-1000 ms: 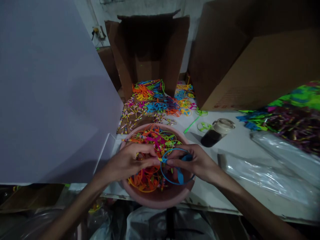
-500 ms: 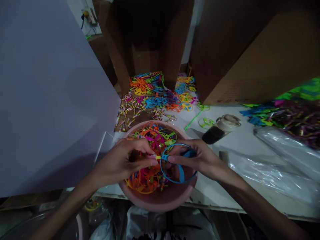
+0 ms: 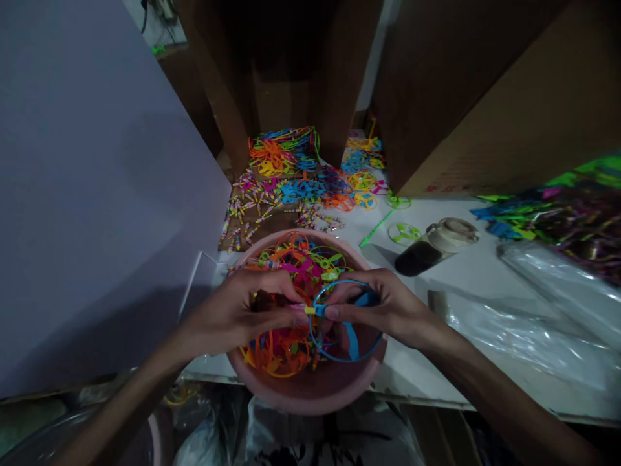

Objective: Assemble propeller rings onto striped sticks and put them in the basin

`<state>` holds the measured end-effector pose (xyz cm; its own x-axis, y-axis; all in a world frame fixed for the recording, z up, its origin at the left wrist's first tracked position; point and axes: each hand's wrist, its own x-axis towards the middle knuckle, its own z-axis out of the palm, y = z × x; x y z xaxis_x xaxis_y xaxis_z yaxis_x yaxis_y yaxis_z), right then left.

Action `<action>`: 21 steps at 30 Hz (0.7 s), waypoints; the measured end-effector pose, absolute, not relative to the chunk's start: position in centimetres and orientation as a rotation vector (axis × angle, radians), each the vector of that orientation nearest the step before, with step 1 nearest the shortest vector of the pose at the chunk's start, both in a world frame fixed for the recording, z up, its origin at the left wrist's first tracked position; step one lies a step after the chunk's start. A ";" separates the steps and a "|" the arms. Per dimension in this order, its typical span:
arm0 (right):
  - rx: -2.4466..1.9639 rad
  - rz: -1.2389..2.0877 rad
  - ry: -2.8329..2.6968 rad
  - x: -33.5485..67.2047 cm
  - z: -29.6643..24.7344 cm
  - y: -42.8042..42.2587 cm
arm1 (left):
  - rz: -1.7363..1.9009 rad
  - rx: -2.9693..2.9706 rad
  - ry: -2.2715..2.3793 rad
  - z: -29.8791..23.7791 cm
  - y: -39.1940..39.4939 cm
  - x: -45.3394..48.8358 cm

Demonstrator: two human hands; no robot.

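One left hand (image 3: 237, 312) holds one striped stem (image 3: 297, 307) and one right hand (image 3: 378, 307) one blue plastic ring (image 3: 313, 330), above one pink basin (image 3: 310, 395) of rings too many to count. On the bench (image 3: 412, 382) lie two green spinners (image 3: 404, 233), one green stick (image 3: 376, 228), one capped bottle (image 3: 436, 246) and two clear plastic bags (image 3: 514, 336). Two cardboard boxes (image 3: 485, 110) stand past the far edge.

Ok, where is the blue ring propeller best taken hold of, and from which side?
Probably the lower flat blue blade, from the right: it is wider than the thin rim, and lies clear of the hub, where the left hand works.
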<state>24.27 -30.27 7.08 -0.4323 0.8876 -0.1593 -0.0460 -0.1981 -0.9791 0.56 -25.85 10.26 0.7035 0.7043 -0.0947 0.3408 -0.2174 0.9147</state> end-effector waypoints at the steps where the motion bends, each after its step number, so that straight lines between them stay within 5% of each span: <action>1: -1.035 1.719 -1.360 24.3 7.0 -30.2 | 0.417 1.823 0.829 10.2 -25.7 0.5; 21: -1.085 1.867 -1.347 23.5 6.2 -30.7 | 0.190 2.352 0.726 10.0 -26.1 -0.1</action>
<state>23.45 -30.69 6.21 -0.4948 0.8246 -0.2741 0.0000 -0.3155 -0.9489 -0.14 -26.14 10.02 0.8353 0.5472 -0.0529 0.4515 -0.6280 0.6339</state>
